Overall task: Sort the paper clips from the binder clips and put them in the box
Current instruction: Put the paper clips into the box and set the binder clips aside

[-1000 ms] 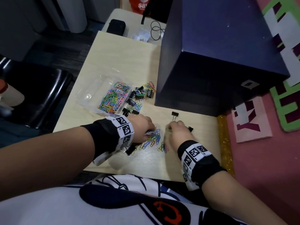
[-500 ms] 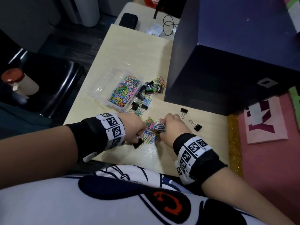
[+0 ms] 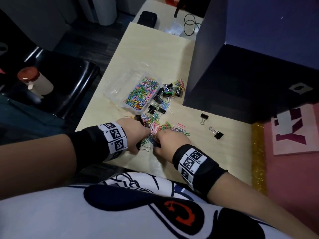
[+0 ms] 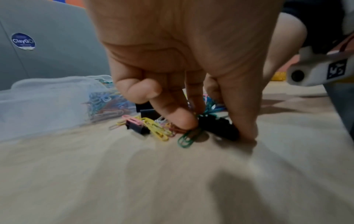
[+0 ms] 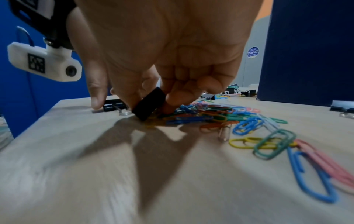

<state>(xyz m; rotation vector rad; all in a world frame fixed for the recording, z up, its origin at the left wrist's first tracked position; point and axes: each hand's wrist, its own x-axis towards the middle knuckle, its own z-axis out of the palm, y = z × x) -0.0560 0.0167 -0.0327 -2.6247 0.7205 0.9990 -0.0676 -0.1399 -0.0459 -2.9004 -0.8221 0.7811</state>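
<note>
Loose coloured paper clips (image 3: 170,128) and black binder clips (image 3: 158,99) lie mixed on the pale table (image 3: 155,54). A clear plastic box (image 3: 119,83) holds many paper clips. My left hand (image 3: 138,133) reaches down into the pile; its thumb and fingers (image 4: 178,119) pinch a bunch of paper clips (image 4: 208,108) beside a black clip (image 4: 216,127). My right hand (image 3: 170,140) meets it from the right, fingers (image 5: 178,97) gripping a black binder clip (image 5: 149,104) tilted on the table. Another binder clip (image 5: 113,106) lies by the right thumb.
A big dark blue box (image 3: 250,69) fills the table's right back. Two binder clips (image 3: 203,118) (image 3: 216,132) lie apart near it. A black case (image 3: 147,17) and a cable (image 3: 189,26) sit at the far end. A black chair (image 3: 57,80) stands left.
My right hand has moved left from the single binder clips into the pile and now meets my left hand. The left hand has stayed on the pile. The head view has shifted.
</note>
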